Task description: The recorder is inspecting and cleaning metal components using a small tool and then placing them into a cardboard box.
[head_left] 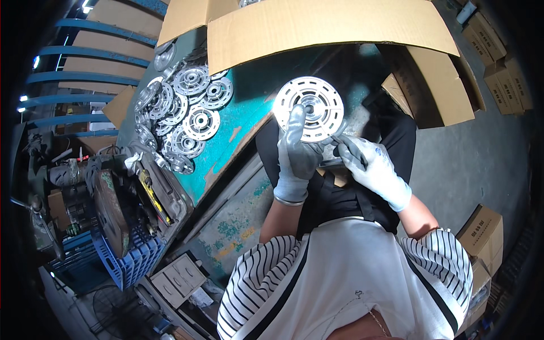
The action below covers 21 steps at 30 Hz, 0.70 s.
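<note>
A round, silvery metal disc point(322, 107) with rings of slots and a raised hub is held up over my lap, its slotted face toward me. Closed around its lower left part is my left hand point(299, 156), in a grey-coated glove, with the thumb lying across the face up to the hub. My right hand point(371, 167), gloved the same way, is at the disc's lower right rim with its fingers curled together. Something thin and dark seems to be pinched there, too small to name. A pile of similar metal discs point(190, 82) lies on the green worktable point(241, 93) to the left.
An open cardboard box point(334, 28) juts over the table's far side. Left of the table are a machine, a tool tray with a yellow-handled tool point(152, 195) and a blue plastic crate point(133, 258). More cartons point(481, 232) stand on the grey floor at right.
</note>
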Available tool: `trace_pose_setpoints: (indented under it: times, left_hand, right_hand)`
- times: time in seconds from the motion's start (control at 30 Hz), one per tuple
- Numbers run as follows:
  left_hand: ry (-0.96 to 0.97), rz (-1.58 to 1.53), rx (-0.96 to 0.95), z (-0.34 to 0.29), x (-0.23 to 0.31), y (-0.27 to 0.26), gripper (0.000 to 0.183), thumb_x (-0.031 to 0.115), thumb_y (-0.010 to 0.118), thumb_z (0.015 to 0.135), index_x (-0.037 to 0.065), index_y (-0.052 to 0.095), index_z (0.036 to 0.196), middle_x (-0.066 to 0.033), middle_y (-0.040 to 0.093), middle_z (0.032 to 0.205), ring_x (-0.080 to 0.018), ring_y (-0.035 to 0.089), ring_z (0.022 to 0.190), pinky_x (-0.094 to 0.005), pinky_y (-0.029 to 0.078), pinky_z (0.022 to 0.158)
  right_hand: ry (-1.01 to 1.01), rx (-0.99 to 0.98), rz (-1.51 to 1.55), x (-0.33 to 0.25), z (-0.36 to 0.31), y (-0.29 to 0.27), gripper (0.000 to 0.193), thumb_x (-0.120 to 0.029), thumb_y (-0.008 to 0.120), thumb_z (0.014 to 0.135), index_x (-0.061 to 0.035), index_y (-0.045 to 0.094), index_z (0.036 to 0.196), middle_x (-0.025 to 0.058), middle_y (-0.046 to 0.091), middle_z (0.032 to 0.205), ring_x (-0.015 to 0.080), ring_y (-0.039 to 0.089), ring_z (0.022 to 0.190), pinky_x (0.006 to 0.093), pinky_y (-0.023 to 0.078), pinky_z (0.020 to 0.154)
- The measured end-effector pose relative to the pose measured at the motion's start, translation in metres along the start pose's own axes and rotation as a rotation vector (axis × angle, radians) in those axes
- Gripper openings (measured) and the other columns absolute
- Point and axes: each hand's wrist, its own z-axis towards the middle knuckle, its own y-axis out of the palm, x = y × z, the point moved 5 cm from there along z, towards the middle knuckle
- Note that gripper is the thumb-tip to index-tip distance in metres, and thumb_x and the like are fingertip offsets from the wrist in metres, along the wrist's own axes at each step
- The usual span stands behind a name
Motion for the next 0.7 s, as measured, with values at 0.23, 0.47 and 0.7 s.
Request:
trace_pose_setpoints:
  times: [0.23,0.47,0.7]
  left_hand:
    - [-0.431,-0.982,0.087,-0.004,-0.005,0.010,0.039,0.013,0.056,0.093,-0.008,0.043,0.123,-0.0160,0.059,0.112,-0.0209,0.063,0.097,-0.0309,0.054,0.083]
    - [0.119,0.216,-0.094,0.003,0.018,0.009,0.040,0.018,0.051,0.096,-0.008,0.040,0.125,-0.0167,0.059,0.112,-0.0208,0.062,0.099,-0.0342,0.055,0.084]
    - [-0.047,-0.134,0.012,0.001,-0.004,-0.001,0.037,0.004,0.057,0.088,-0.010,0.046,0.121,-0.0178,0.062,0.108,-0.0239,0.063,0.099,-0.0338,0.054,0.081]
  right_hand:
    - [0.092,-0.059,0.020,0.014,0.002,0.006,0.027,-0.012,0.061,0.085,-0.0048,0.062,0.111,0.0151,0.065,0.082,0.0282,0.064,0.070,0.0339,0.050,0.063]
    - [-0.077,0.026,-0.059,0.005,0.006,-0.002,0.029,-0.012,0.062,0.083,-0.0054,0.062,0.111,0.0134,0.067,0.085,0.0290,0.065,0.072,0.0350,0.050,0.063]
    - [0.005,-0.015,0.065,0.008,0.009,0.001,0.028,-0.013,0.061,0.085,-0.0063,0.062,0.112,0.0128,0.067,0.083,0.0242,0.066,0.069,0.0309,0.050,0.063]
